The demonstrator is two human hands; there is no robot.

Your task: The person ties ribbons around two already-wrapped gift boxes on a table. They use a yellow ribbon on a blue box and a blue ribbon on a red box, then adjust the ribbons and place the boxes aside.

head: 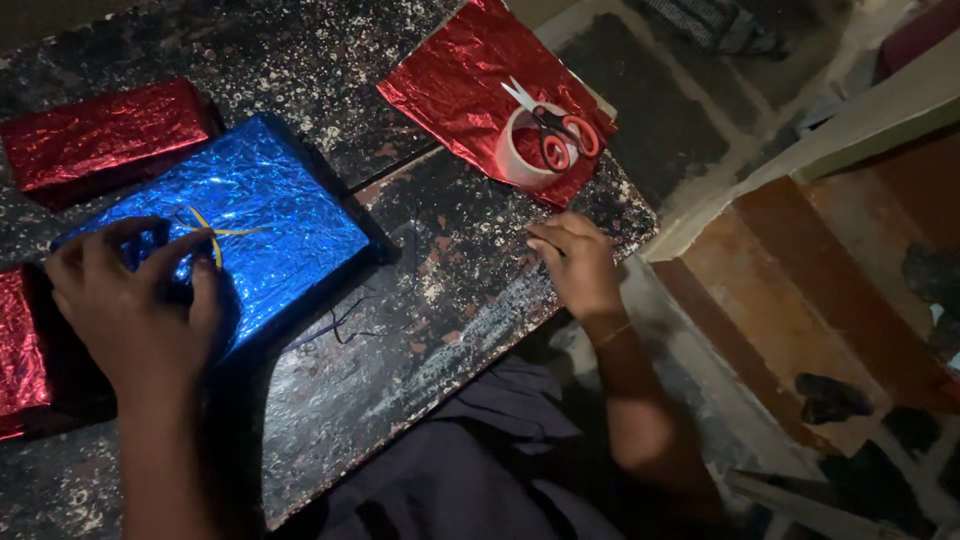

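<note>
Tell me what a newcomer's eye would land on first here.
First the shiny blue foil-wrapped parcel in the middle of the dark, paint-flecked table, with the left hand resting on its near corner by a thin yellow ribbon. Next the red foil sheet at the far edge, carrying a tape roll and red-handled scissors, with the right hand just below it.

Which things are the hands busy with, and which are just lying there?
In use:
left hand
blue foil-wrapped flat box
thin yellow ribbon

Lying about:
red foil-wrapped box
red foil sheet
white tape roll
orange-handled scissors
right hand, resting on the speckled dark table
</note>
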